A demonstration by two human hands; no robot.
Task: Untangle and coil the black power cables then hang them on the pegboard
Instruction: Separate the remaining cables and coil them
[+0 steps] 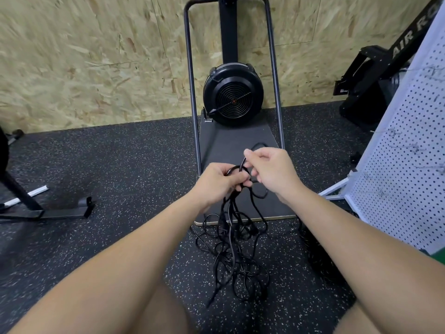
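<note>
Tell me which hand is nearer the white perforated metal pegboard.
Right. The right hand pinches the black power cables at centre, on the side toward the white perforated metal pegboard at the right edge. The left hand grips them farther left.

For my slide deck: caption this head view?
Both hands, left and right, grip tangled black power cables beside a white perforated pegboard.

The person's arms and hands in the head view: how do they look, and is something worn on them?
Both arms are bare from the frame's lower edge to the fingers: no sleeves, gloves, watch, bracelet or rings show. The left hand and right hand have short, unpainted nails where visible. No markings or tattoos show.
</note>
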